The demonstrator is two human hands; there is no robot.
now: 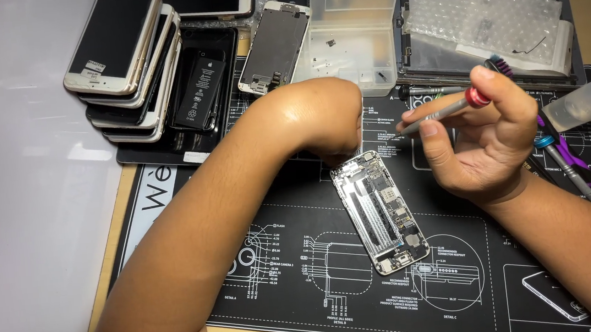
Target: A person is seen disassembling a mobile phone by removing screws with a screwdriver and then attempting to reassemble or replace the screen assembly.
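Note:
An opened phone body (382, 210) lies at a slant on the black work mat (276, 274), its inner parts showing. My left hand (334, 123) is bent down at the wrist and presses on the phone's top end; its fingers are hidden behind the wrist. To the right, my right hand (482, 135) is raised above the mat. It grips a small screwdriver (447, 108) with a red collar, tip pointing left toward my left hand.
A stack of phones (126, 60) and a black battery (197, 89) sit at the back left. A detached screen panel (274, 47), a clear parts box (354, 25) and bubble wrap (482, 18) lie behind. More tools (566, 164) and a squeeze bottle (586, 103) are at right.

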